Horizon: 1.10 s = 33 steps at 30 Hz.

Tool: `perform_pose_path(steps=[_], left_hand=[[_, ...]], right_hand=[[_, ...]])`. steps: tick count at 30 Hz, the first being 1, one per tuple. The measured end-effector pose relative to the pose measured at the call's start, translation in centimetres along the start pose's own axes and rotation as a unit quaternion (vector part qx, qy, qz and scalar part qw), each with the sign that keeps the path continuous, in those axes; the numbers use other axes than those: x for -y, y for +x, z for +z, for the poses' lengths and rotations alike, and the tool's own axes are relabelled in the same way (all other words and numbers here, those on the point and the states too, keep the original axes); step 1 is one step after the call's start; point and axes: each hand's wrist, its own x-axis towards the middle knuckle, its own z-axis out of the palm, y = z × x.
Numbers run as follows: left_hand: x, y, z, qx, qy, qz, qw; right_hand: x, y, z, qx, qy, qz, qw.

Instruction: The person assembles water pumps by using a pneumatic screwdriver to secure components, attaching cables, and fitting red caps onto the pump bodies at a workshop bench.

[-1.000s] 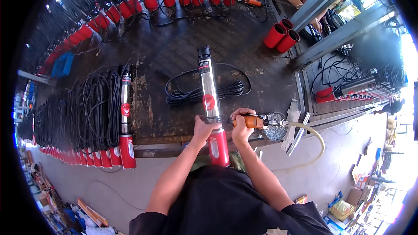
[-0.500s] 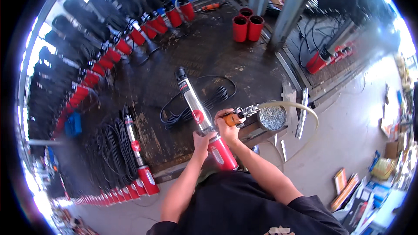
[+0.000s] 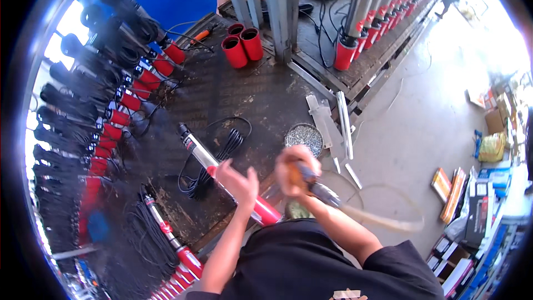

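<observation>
A long silver submersible pump (image 3: 201, 156) with a red lower end lies slantwise across the table edge, its red end against my body. Over its middle hovers my left hand (image 3: 240, 183), thumb spread from the fingers, holding nothing; whether it touches the tube I cannot tell. My right hand (image 3: 288, 171), blurred by motion, is wrapped round an orange air screwdriver (image 3: 303, 178) trailing a pale hose (image 3: 383, 220). Just beyond that hand stands a round dish of small metal screws (image 3: 308, 133). Beside the pump lies a coiled black cable (image 3: 232, 145).
Rows of red-based pumps with black cables (image 3: 130, 101) line the left side. Three red cylinders (image 3: 235, 53) stand at the back near metal posts (image 3: 276, 14). Metal strips (image 3: 344, 125) lie along the right edge. Boxes (image 3: 476, 211) sit on the floor at right.
My left hand has lifted from its grip on the pump and opened. The screwdriver has turned in my right hand, its hose swinging nearer me. The view has shifted to the right.
</observation>
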Motion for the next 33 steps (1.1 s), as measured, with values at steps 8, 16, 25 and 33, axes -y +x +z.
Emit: perform_pose_path(steps=[8,16,25,33], left_hand=[[-10.3,0.8,15.7,0.452,-0.063,0.232,0.859],[-9.2,2.2,15.0,0.465,-0.384,-0.127,0.787],[-8.2,3.1,5.0,0.381,-0.770,-0.437,0.265],[-5.0,2.8,-1.1,0.345,-0.778,-0.422,0.313]], right_hand=[[3.9,1.3,-7.5,-0.104,-0.029,0.030,0.994],[4.5,2.4,-8.8,-0.140,0.004,0.046,0.989],[4.9,3.3,-4.6,-0.107,0.122,0.036,0.986],[5.4,2.7,-0.4,-0.077,0.213,0.092,0.970]])
